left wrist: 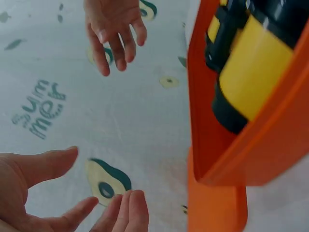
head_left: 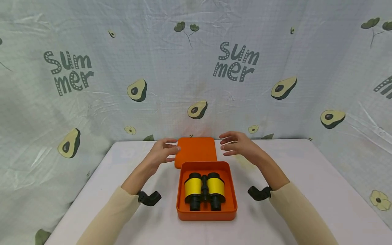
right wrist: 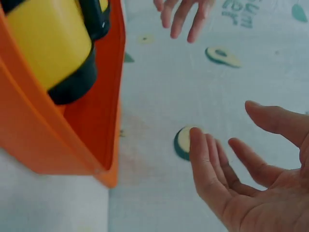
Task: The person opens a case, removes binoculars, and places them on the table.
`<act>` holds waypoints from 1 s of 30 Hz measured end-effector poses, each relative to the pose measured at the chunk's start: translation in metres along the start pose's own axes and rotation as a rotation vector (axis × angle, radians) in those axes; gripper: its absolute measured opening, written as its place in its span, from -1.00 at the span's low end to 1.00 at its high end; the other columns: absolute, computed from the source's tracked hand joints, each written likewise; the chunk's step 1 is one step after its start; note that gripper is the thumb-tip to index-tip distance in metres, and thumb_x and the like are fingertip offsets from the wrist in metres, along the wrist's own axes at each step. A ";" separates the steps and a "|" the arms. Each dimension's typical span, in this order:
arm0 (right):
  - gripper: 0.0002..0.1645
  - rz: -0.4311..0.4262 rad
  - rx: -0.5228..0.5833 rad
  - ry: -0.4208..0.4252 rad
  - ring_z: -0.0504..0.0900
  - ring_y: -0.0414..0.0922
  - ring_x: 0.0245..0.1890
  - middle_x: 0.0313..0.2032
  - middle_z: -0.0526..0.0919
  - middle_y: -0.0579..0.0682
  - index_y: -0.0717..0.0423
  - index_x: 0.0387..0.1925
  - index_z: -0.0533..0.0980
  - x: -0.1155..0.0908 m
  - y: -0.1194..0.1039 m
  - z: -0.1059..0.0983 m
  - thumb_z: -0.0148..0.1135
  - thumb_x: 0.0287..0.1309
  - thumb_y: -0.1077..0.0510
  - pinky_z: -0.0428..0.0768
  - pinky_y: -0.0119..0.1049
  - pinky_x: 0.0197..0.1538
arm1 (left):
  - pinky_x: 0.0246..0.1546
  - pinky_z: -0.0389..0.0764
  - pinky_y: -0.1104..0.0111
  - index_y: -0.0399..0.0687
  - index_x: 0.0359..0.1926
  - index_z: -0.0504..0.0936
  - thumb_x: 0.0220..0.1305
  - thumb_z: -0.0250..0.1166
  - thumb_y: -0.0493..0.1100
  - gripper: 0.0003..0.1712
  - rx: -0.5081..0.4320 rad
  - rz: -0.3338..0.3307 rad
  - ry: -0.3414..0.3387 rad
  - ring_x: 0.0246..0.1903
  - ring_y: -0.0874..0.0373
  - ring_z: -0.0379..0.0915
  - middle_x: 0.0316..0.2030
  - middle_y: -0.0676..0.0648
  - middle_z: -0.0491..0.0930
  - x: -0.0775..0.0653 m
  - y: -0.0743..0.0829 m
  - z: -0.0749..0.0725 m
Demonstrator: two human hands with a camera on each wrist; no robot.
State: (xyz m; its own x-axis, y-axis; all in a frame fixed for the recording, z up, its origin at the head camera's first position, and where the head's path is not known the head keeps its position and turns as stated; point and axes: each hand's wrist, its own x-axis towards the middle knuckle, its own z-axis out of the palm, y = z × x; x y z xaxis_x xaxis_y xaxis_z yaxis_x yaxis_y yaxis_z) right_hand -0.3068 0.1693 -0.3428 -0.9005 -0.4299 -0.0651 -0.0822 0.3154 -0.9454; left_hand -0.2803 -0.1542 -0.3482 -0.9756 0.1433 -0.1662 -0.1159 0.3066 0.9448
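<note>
Yellow and black binoculars [head_left: 204, 190] lie inside an orange box [head_left: 207, 215] in the middle of the table. Behind the box is a flat orange lid [head_left: 196, 149], its near edge overlapped by the box in the head view. My left hand [head_left: 163, 151] hovers at the lid's left side, fingers loosely bent around nothing. On the lid's other side my right hand [head_left: 237, 144] is raised, its fingers spread and holding nothing. Both wrist views show air between thumb and fingers, with the binoculars [left wrist: 258, 67] close by in the box.
The white table [head_left: 128, 160] has its far edge just behind the lid. A pale cloth [head_left: 171, 68] printed with avocados and lettering hangs behind and at both sides. Each wrist wears a black strap mount [head_left: 149, 198].
</note>
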 end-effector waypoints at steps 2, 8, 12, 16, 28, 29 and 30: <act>-0.35 0.001 -0.018 0.005 0.59 0.16 0.18 0.27 0.48 0.32 0.24 0.39 0.36 -0.010 -0.003 0.005 0.30 0.37 0.14 0.73 -0.01 0.15 | 0.27 0.61 0.01 -0.21 0.50 0.26 0.44 0.30 -0.16 -0.28 0.016 0.015 -0.027 0.26 -0.25 0.53 0.33 -0.37 0.46 -0.009 0.002 0.002; -0.34 0.045 -0.068 0.005 0.64 0.17 0.13 0.25 0.50 0.32 0.24 0.37 0.36 -0.033 -0.005 0.024 0.34 0.34 0.11 0.76 -0.05 0.06 | 0.13 0.71 0.10 -0.20 0.52 0.19 0.37 0.37 -0.23 -0.19 0.009 0.010 -0.100 0.17 -0.23 0.62 0.35 -0.42 0.43 -0.029 0.001 0.014; -0.35 0.078 -0.070 -0.024 0.63 0.18 0.15 0.27 0.47 0.35 0.24 0.38 0.33 -0.044 -0.007 0.035 0.29 0.37 0.13 0.76 -0.05 0.08 | 0.13 0.72 0.13 -0.16 0.53 0.19 0.33 0.40 -0.24 -0.15 0.001 -0.002 -0.134 0.11 -0.19 0.67 0.36 -0.41 0.43 -0.039 -0.002 0.024; -0.40 0.130 -0.085 -0.041 0.62 0.20 0.17 0.27 0.45 0.34 0.22 0.40 0.30 -0.052 -0.008 0.046 0.21 0.43 0.16 0.76 -0.04 0.07 | 0.17 0.69 0.08 -0.12 0.50 0.25 0.31 0.42 -0.24 -0.18 0.034 0.001 -0.142 0.06 -0.13 0.68 0.36 -0.39 0.44 -0.049 -0.005 0.034; -0.20 0.269 -0.053 -0.082 0.48 0.20 0.31 0.53 0.18 0.27 0.11 0.56 0.12 -0.061 -0.002 0.073 0.20 0.43 0.10 0.69 0.12 0.15 | 0.24 0.57 -0.17 -0.10 0.59 0.09 0.35 0.35 -0.21 -0.09 0.052 -0.055 -0.163 0.37 -0.30 0.33 0.52 -0.37 0.18 -0.065 -0.014 0.059; -0.18 0.279 -0.051 -0.082 0.45 0.22 0.34 0.53 0.17 0.27 0.10 0.57 0.10 -0.061 0.000 0.074 0.20 0.43 0.11 0.67 0.16 0.17 | 0.25 0.55 -0.19 -0.10 0.59 0.07 0.37 0.34 -0.20 -0.09 0.057 -0.058 -0.167 0.40 -0.32 0.28 0.53 -0.37 0.14 -0.065 -0.014 0.061; -0.16 0.286 -0.054 -0.083 0.43 0.25 0.36 0.54 0.16 0.28 0.10 0.58 0.09 -0.061 0.001 0.075 0.20 0.42 0.11 0.65 0.20 0.19 | 0.29 0.50 -0.23 -0.11 0.59 0.06 0.38 0.33 -0.19 -0.09 0.061 -0.061 -0.170 0.44 -0.34 0.22 0.54 -0.37 0.11 -0.065 -0.015 0.063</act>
State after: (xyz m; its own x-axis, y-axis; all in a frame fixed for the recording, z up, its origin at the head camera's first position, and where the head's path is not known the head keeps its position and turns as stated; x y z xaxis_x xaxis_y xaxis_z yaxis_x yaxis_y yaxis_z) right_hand -0.2199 0.1323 -0.3640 -0.8525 -0.3847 -0.3540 0.1448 0.4770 -0.8669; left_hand -0.2029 -0.1088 -0.3696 -0.9211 0.2779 -0.2725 -0.1571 0.3752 0.9135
